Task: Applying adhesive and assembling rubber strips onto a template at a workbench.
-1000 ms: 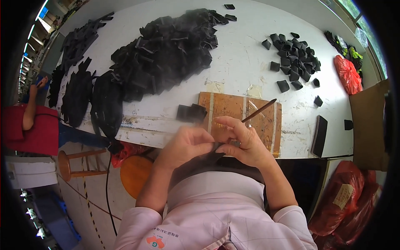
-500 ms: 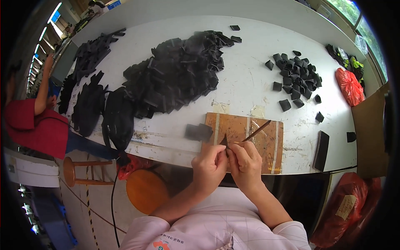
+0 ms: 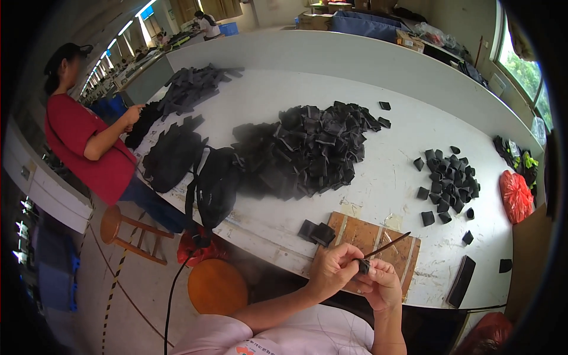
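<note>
My left hand [image 3: 332, 273] and my right hand [image 3: 381, 285] meet over the near edge of a brown wooden board [image 3: 358, 229]. Both are closed, with fingertips pinching a small folded piece of black fabric [image 3: 363, 266] between them. A thin dark stick [image 3: 391, 243] slants up and right from beside the fingers, over the board; whether a hand grips its lower end I cannot tell. Flat black fabric pieces [image 3: 322, 234] lie against the board's left edge.
A large heap of black fabric pieces [image 3: 319, 148] covers the white table's middle. Folded ones [image 3: 452, 183] lie at right, near a red plastic bag [image 3: 516, 196] and a black block [image 3: 461, 281]. A black bag [image 3: 218, 186] sits at left, near a person in red [image 3: 92, 142].
The view has tilted up and swung left, so the table sits lower and farther right. My hands have turned the fabric piece, which now looks more bunched. The person in red has lowered an arm.
</note>
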The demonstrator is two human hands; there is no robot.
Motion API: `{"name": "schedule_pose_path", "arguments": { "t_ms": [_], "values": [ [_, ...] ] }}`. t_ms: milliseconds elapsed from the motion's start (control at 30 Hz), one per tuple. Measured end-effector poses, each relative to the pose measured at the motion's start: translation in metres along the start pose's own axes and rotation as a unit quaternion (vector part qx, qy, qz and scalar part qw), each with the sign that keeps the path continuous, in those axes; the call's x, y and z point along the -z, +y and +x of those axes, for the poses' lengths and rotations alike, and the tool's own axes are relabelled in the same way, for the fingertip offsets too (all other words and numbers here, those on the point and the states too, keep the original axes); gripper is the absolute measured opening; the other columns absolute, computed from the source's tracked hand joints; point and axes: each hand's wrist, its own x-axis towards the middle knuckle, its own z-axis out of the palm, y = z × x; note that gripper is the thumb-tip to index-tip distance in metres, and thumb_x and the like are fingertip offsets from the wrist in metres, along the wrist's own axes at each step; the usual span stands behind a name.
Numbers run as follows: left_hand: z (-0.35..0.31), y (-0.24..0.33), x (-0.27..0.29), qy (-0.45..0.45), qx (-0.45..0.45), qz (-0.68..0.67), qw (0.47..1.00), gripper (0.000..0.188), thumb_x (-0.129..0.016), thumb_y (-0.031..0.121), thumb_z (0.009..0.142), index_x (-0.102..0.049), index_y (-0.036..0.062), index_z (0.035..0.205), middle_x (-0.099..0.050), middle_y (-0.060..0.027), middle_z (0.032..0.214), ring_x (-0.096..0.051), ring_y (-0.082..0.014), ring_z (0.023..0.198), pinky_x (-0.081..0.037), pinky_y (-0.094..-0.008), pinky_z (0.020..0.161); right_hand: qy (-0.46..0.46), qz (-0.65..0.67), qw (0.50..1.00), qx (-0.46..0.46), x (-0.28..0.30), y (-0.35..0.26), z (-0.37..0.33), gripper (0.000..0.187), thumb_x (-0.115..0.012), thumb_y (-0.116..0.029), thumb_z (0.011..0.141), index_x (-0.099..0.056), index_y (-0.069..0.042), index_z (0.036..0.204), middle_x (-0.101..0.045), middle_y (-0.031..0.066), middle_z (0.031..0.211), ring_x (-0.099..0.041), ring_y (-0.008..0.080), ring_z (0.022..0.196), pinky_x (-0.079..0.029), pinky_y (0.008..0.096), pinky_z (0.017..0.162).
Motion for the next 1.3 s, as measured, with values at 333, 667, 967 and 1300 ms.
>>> {"name": "schedule_pose_path", "arguments": {
  "t_ms": [333, 667, 967, 1300],
  "values": [
    [0.021, 0.052, -0.025, -0.214, 0.159, -0.506, 0.82, 0.003, -0.052, 0.005, 0.085, -0.05, 0.007, 0.087, -0.048, 0.0046, 0.061, -0.029, 0.0007, 0.033, -0.021, -0.0153, 0.03, 0.015, -0.36, 0.893, 0.27, -0.047, -0.058, -0.013, 0.024, -0.057, -0.022, 0.085, -0.05, -0.005, 0.069, -0.042, -0.0045, 0.058, -0.032, 0.0023, 0.047, -0.026, 0.016, 0.042],
    [0.049, 0.053, -0.032, -0.182, 0.113, -0.471, 0.856, 0.007, -0.049, 0.008, 0.088, -0.052, 0.0068, 0.094, -0.051, 0.0019, 0.063, -0.031, -0.0014, 0.034, -0.023, -0.0167, 0.033, 0.021, -0.281, 0.921, 0.267, -0.046, -0.073, 0.004, 0.015, -0.057, -0.02, 0.085, -0.055, -0.005, 0.081, -0.045, -0.005, 0.06, -0.034, 0.0011, 0.047, -0.026, 0.0144, 0.04],
    [0.052, 0.036, -0.026, -0.178, 0.107, -0.465, 0.861, 0.006, -0.052, 0.008, 0.086, -0.051, 0.0064, 0.091, -0.051, 0.002, 0.067, -0.031, -0.0007, 0.036, -0.024, -0.016, 0.033, -0.007, -0.252, 0.948, 0.192, -0.041, -0.075, 0.012, 0.019, -0.057, -0.02, 0.084, -0.054, -0.004, 0.075, -0.042, -0.0052, 0.057, -0.034, 0.0023, 0.047, -0.027, 0.0151, 0.04],
    [0.052, 0.031, -0.025, -0.194, 0.183, -0.522, 0.81, 0.007, -0.053, 0.011, 0.086, -0.052, 0.0069, 0.092, -0.056, -0.0015, 0.072, -0.027, -0.0008, 0.035, -0.02, -0.0158, 0.033, -0.03, -0.237, 0.959, 0.15, -0.028, -0.074, 0.015, 0.02, -0.058, -0.02, 0.084, -0.054, -0.003, 0.073, -0.045, -0.0029, 0.062, -0.035, 0.0025, 0.051, -0.027, 0.0157, 0.041]
  ]
}}
